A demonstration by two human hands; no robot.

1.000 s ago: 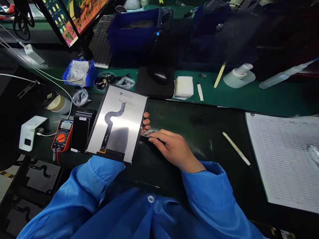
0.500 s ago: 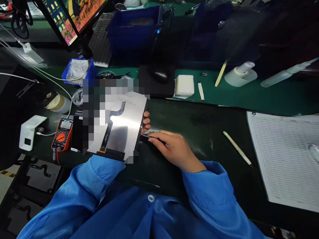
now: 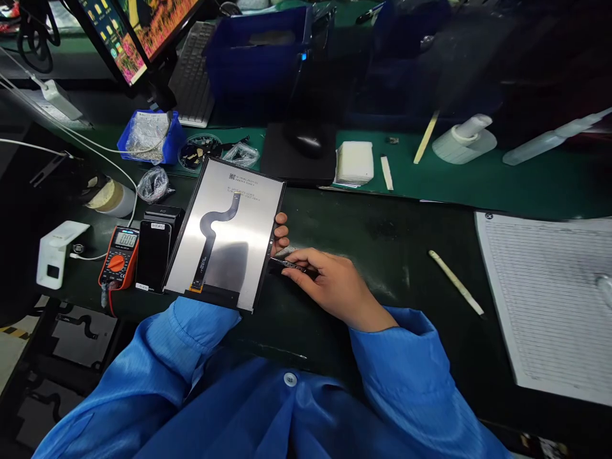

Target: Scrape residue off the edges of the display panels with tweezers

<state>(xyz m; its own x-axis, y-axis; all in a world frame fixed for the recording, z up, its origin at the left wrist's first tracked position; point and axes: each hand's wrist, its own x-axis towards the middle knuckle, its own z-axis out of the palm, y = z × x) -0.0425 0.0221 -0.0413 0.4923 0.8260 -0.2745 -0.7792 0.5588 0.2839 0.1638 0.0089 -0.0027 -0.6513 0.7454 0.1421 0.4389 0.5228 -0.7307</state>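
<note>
My left hand (image 3: 281, 231) holds a tablet-sized display panel (image 3: 253, 223) from beneath. Its fingertips curl around the panel's right edge, while the palm is hidden behind. The silver back faces up, and a dark flex cable (image 3: 209, 242) with a bend snakes down it. At the lower right edge of the panel, my right hand (image 3: 337, 284) pinches slim dark tweezers (image 3: 291, 264), their tip reaching that edge. Whether the tip touches the panel I cannot tell. A small greyish piece (image 3: 285, 252) shows between the two hands.
Left of the panel lie an orange multimeter (image 3: 117, 260) and a black phone-like device (image 3: 153, 255). Behind are a blue parts box (image 3: 174, 143), a mouse (image 3: 308, 141) and a white pad stack (image 3: 354, 162). To the right lie a thin stick (image 3: 455, 282) and lined sheets (image 3: 545, 306).
The panel and my left hand have barely moved. In my right hand the tweezers have shifted, so more of their dark body shows between the fingers.
</note>
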